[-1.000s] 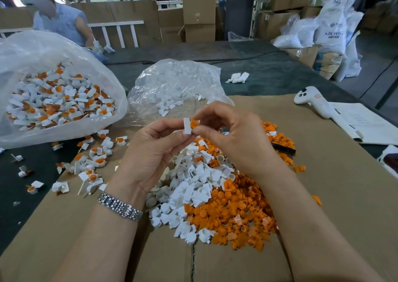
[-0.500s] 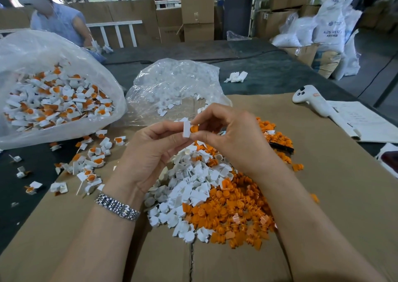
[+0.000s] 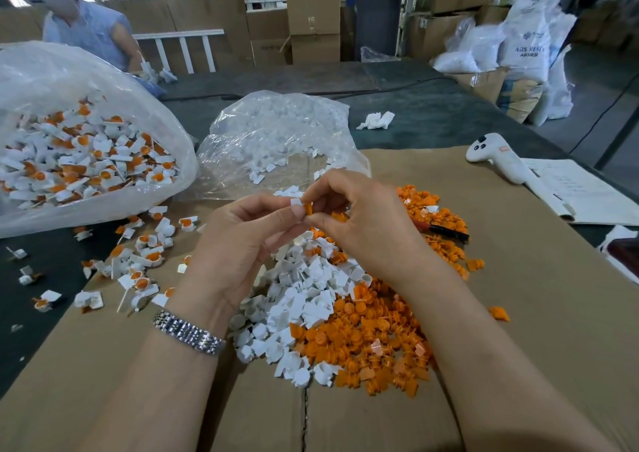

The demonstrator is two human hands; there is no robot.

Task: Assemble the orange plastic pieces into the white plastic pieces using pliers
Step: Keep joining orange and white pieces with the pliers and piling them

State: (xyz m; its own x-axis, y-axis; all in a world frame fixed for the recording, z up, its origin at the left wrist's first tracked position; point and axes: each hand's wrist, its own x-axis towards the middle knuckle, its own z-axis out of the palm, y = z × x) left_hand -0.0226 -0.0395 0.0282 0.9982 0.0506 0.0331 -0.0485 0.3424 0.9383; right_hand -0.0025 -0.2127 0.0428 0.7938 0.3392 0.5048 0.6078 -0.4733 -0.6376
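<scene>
Left hand [image 3: 242, 244]: raised above the heap, thumb and forefinger pinching a white piece [image 3: 296, 202] at the fingertips.
Right hand [image 3: 359, 223]: facing it, fingertips pinching an orange piece [image 3: 307, 208] that touches the white piece; whether it is seated or only pressed against it cannot be told.
Loose stock: mixed heap of white pieces [image 3: 304, 299] and orange pieces [image 3: 366, 334] directly under the hands, on the cardboard sheet [image 3: 518, 313] covering the tabletop.
Pliers: a dark tool with a red grip [image 3: 446, 232] lies half buried at the far edge of the orange pieces, in neither hand; probably the pliers, though too little shows to be sure.
Finished parts: large clear bag [image 3: 86, 147] at the left holds joined pieces; more joined pieces [image 3: 145, 254] lie scattered beside it.
Second bag [image 3: 276, 140]: behind the hands, holding white pieces.
Risk, slip: both grips are small fingertip pinches, so a skewed push could pop either part loose into the heap below, where it would be hard to find.
Risk, partial fit: pressing by fingers alone may leave the orange piece half seated or cocked.
</scene>
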